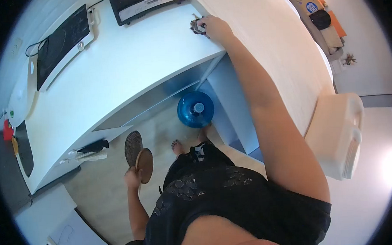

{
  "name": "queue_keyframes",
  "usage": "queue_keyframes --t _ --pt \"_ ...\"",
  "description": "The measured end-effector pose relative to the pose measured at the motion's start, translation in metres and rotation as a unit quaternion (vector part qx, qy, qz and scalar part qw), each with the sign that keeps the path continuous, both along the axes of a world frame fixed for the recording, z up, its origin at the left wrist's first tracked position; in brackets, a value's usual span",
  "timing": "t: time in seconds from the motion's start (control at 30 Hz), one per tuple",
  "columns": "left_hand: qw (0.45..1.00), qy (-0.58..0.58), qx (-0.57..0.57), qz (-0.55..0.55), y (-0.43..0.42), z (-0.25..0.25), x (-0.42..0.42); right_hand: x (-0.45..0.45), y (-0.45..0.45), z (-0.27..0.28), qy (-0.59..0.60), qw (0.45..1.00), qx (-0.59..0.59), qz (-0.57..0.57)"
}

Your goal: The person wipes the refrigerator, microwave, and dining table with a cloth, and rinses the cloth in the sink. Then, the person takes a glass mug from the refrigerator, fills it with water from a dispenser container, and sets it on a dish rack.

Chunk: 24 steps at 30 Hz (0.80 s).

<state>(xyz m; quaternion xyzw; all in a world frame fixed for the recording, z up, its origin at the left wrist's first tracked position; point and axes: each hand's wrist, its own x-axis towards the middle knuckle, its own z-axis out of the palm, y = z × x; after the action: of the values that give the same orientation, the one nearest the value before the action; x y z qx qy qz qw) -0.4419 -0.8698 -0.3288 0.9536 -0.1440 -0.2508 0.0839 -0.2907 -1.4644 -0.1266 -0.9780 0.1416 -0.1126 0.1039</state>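
Observation:
Down at my left side, my left hand (133,177) is closed around two round flat mats. One is a woven grey-brown mat (133,147); the other, a smooth brown disc with a lighter rim (146,166), overlaps it in front. Both are held on edge above the floor. My right arm stretches forward over the white counter (127,60). There my right hand (217,28) has its fingers closed on a small dark, crumpled-looking object with light patches (197,26), near the inner corner; its kind is unclear.
A black appliance with a control panel (149,4) and a black cooktop (65,45) stand on the counter. Below, a blue water bottle (196,109) is by my feet. A large whitish jug (334,134) is at right. A sink edge (25,149) shows at left.

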Motion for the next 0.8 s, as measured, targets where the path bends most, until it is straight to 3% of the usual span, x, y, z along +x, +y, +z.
queue_keyframes --t 0.1,0.17,0.2,0.23,0.33,0.4,0.47,0.53,0.57,0.63,0.67,0.7,0.73,0.8 --pt "0.999 0.002 -0.024 0.024 0.02 -0.008 -0.021 -0.03 0.011 -0.034 -0.007 0.999 -0.005 -0.037" --pt "0.998 -0.007 -0.05 0.035 0.028 -0.015 -0.026 -0.083 0.024 -0.032 0.074 0.992 0.098 -0.031" --pt "0.999 0.007 -0.028 0.033 0.031 -0.017 -0.029 -0.117 0.037 -0.023 0.262 0.96 0.079 0.054" --pt "0.999 0.022 -0.006 0.03 0.035 -0.019 -0.033 -0.153 0.037 -0.037 0.361 0.892 0.238 0.129" --pt "0.999 0.044 -0.02 0.008 0.045 -0.026 -0.037 -0.177 0.061 0.005 0.44 0.847 0.254 0.155" --pt "0.999 0.046 -0.004 0.023 0.047 -0.029 -0.038 -0.162 0.054 0.027 0.218 0.907 0.325 0.154" --pt "0.998 0.044 0.008 0.039 0.044 -0.03 -0.036 -0.125 0.048 0.057 0.186 0.869 0.458 0.026" --pt "0.994 0.047 0.02 0.093 0.041 -0.028 -0.04 -0.083 0.03 0.043 0.022 0.798 0.597 -0.082" --pt "0.994 0.046 0.021 0.096 0.041 -0.026 -0.045 -0.066 0.025 0.03 0.023 0.797 0.598 -0.079" --pt "0.993 0.029 0.005 0.115 0.037 -0.025 -0.055 -0.028 0.017 -0.006 -0.096 0.904 0.395 -0.132" --pt "0.992 0.028 0.006 0.12 0.035 -0.023 -0.06 -0.01 0.012 -0.035 -0.095 0.904 0.397 -0.127" --pt "0.99 0.037 0.002 0.138 0.03 -0.016 -0.062 0.007 0.005 -0.069 -0.166 0.972 0.144 -0.08" --pt "0.987 0.047 -0.001 0.155 0.026 -0.011 -0.065 0.025 0.0 -0.088 -0.226 0.966 -0.119 -0.028" --pt "0.983 0.051 -0.008 0.174 0.023 -0.006 -0.07 0.061 -0.002 -0.081 -0.213 0.973 -0.083 -0.015"
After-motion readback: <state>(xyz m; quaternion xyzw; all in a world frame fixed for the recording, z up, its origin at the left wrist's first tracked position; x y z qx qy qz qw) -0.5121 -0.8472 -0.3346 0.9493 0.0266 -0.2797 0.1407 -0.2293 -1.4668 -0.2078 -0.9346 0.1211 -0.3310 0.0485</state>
